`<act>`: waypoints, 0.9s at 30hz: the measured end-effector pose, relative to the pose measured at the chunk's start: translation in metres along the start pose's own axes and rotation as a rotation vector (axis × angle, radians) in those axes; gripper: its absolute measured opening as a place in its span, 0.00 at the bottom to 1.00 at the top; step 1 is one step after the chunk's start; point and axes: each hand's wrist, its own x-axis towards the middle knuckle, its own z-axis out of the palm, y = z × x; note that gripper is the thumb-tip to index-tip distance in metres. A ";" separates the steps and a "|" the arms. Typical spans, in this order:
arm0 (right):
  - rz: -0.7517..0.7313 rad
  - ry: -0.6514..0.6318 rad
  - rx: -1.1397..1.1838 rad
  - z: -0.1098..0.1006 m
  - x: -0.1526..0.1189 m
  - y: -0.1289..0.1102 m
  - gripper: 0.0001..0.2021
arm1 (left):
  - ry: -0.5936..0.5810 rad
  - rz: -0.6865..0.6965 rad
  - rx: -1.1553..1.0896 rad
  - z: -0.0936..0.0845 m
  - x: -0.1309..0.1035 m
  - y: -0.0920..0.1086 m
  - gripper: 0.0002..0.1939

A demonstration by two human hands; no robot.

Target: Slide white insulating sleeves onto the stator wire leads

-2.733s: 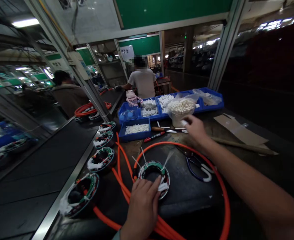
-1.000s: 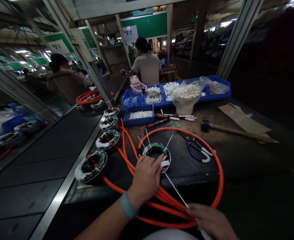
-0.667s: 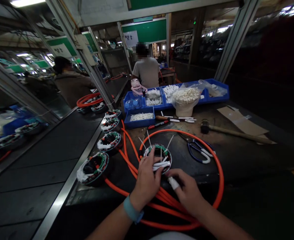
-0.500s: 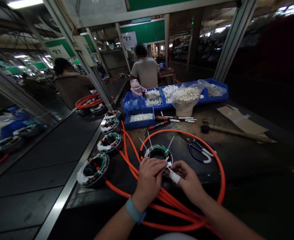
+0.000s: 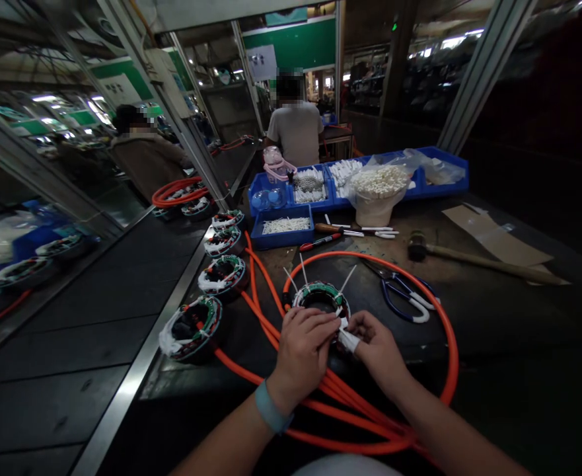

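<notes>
A ring-shaped motor stator (image 5: 323, 291) with green, black and white windings lies on the dark bench. Thin white cable ties (image 5: 349, 280) stick up from its far side. My left hand (image 5: 306, 344) is closed over the stator's near left rim, fingers bent together. At the near right rim my right hand (image 5: 377, 340) pinches the thin white end of a cable tie, mostly hidden by the fingers; white tape wraps its thumb. Both hands nearly meet there. From the stator's left an orange cable (image 5: 452, 350) loops around it and under my wrists.
More stators (image 5: 191, 328) line the bench's left edge beside a conveyor (image 5: 87, 370). Blue-handled cutters (image 5: 404, 301), a mallet (image 5: 417, 246), a red marker (image 5: 320, 242) and a blue bin (image 5: 281, 228) of white pieces lie beyond. Two people sit farther off.
The view has shifted slightly, so the bench sits a little farther right and higher. Both hands stay at the stator's near rim; the right fingers have drawn slightly closer to the left.
</notes>
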 end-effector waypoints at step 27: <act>-0.479 -0.488 -0.906 -0.015 0.049 -0.044 0.07 | -0.417 0.053 0.302 -0.019 0.016 -0.015 0.08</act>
